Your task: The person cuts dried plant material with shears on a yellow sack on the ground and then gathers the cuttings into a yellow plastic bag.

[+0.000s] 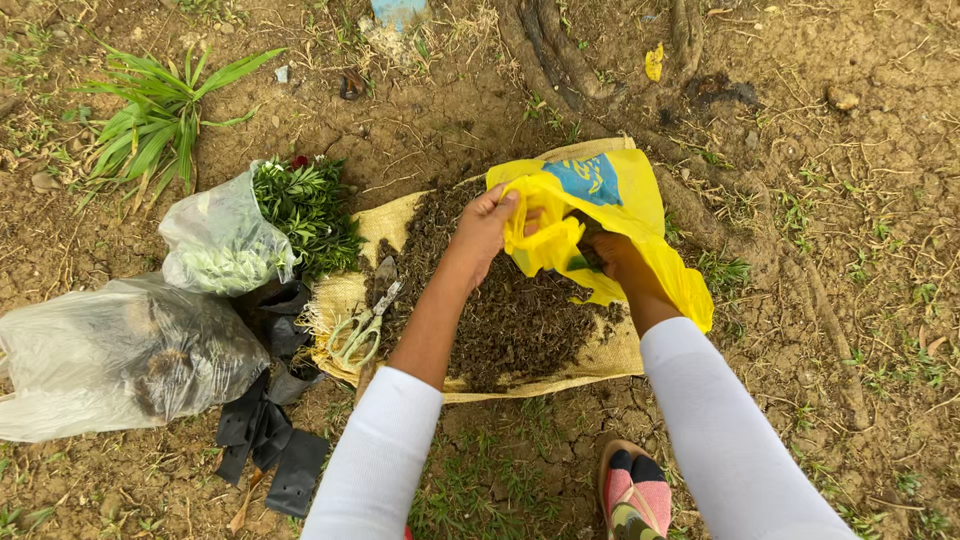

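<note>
A yellow plastic bag (620, 205) with a blue patch hangs over a heap of dark soil (510, 320). My left hand (484, 228) pinches the bag's rim and holds its mouth apart. My right hand (618, 258) is partly inside the bag, its fingers hidden by the plastic; it grips the bag from within. The soil lies on a woven yellow sack (345, 300) spread on the ground. Both arms wear white sleeves.
Pale-handled scissors (362, 330) lie on the sack's left edge. To the left are a clear bag of green cuttings (250, 230), a large clear bag of dark matter (110, 355) and black plastic sleeves (270, 430). My foot (635, 495) is below. Tree roots (560, 50) run behind.
</note>
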